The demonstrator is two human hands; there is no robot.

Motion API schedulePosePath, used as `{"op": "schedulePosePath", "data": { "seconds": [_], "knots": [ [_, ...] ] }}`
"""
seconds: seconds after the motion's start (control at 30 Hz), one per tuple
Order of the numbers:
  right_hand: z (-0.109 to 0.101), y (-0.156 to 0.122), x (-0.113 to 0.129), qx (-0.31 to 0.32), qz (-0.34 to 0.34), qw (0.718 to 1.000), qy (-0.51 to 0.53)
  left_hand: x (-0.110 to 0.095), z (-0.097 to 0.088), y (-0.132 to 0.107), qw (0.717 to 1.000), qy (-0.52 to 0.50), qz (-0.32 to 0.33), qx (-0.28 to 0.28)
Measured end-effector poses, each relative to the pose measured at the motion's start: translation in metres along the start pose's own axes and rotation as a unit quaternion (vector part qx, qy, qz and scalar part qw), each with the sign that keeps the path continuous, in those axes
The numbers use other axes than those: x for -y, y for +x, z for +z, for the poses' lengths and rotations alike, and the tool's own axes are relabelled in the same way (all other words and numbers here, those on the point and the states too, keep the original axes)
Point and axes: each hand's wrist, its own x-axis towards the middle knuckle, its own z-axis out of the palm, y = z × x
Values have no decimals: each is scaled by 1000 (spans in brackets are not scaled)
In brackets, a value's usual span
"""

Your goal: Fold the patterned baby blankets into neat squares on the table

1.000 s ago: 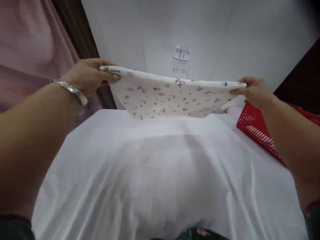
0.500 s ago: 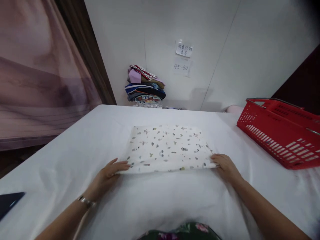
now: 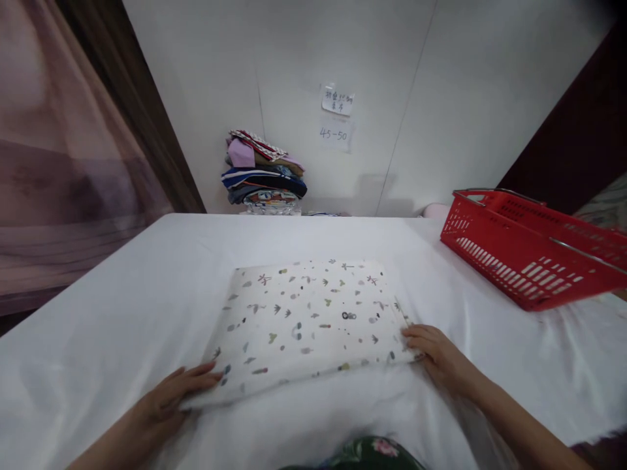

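A folded white cloth [image 3: 308, 320] with small printed leaves and shapes lies flat on the white-covered table [image 3: 122, 294]. My left hand [image 3: 174, 398] rests at its near left corner, fingers stretched out flat along the edge. At the near right corner sits my right hand [image 3: 435, 356], fingers curled lightly against the cloth's edge and pressing it down. Neither hand lifts the cloth.
A red plastic basket [image 3: 519, 248] stands at the table's right side. A stack of folded clothes [image 3: 262, 173] sits by the white wall at the back, under two paper notes [image 3: 337, 101]. A pinkish curtain [image 3: 53, 170] hangs on the left.
The cloth was held up in the air by both hands one second ago; it now lies flat on the table. My hands have slid to its near corners, and the view has shifted closer.
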Motion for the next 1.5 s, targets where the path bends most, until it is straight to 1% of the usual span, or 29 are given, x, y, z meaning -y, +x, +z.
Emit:
{"op": "schedulePosePath", "data": {
  "seconds": [0.07, 0.1, 0.13, 0.17, 0.2, 0.23, 0.27, 0.33, 0.4, 0.47, 0.53, 0.6, 0.67, 0.77, 0.93, 1.03, 1.13, 1.23, 1.37, 1.5],
  "knots": [
    [-13, 9, 1, 1, 34, 996, 84, -8, -15, 8, 999, -11, -33, 27],
    [-19, 16, 1, -17, 66, 991, 119, -14, -21, 15, 998, -9, -51, 26],
    [-24, 25, 1, -47, 108, 982, 144, -21, -24, 23, 997, 0, -70, 12],
    [-27, 35, -1, -82, 157, 971, 159, -29, -25, 34, 996, 15, -90, -13],
    [-28, 47, -3, -118, 207, 957, 163, -36, -23, 45, 993, 34, -103, -42],
    [-28, 59, -6, -142, 250, 943, 164, -44, -18, 56, 991, 59, -101, -70],
    [-26, 72, -10, -158, 285, 932, 162, -50, -10, 67, 988, 89, -85, -94],
    [-18, 95, -18, -159, 319, 923, 148, -58, 8, 84, 979, 159, -47, -119],
    [-10, 114, -25, -144, 328, 927, 111, -61, 26, 93, 967, 220, -32, -122],
    [-4, 128, -30, -115, 337, 933, 53, -61, 37, 94, 959, 257, -36, -115],
    [0, 138, -32, -72, 352, 933, -4, -58, 42, 92, 954, 276, -32, -113],
    [3, 145, -33, -33, 364, 930, -43, -55, 43, 90, 950, 289, -21, -119],
    [6, 149, -35, -17, 373, 926, -57, -52, 43, 88, 945, 300, -11, -130],
    [12, 150, -39, -36, 376, 925, -46, -49, 43, 89, 940, 312, 0, -138],
    [20, 140, -50, -87, 388, 917, -1, -46, 43, 88, 940, 320, 2, -120],
    [21, 136, -53, -109, 380, 918, 29, -42, 43, 88, 939, 322, 11, -120],
    [18, 136, -54, -128, 367, 921, 37, -37, 45, 88, 937, 323, 20, -129],
    [17, 138, -54, -120, 362, 924, 29, -35, 46, 88, 938, 318, 13, -139],
    [17, 139, -54, -95, 355, 930, 3, -37, 46, 89, 942, 311, 6, -128],
    [9, 136, -49, -68, 359, 931, 1, -43, 44, 89, 944, 306, -5, -124]
  ]
}}
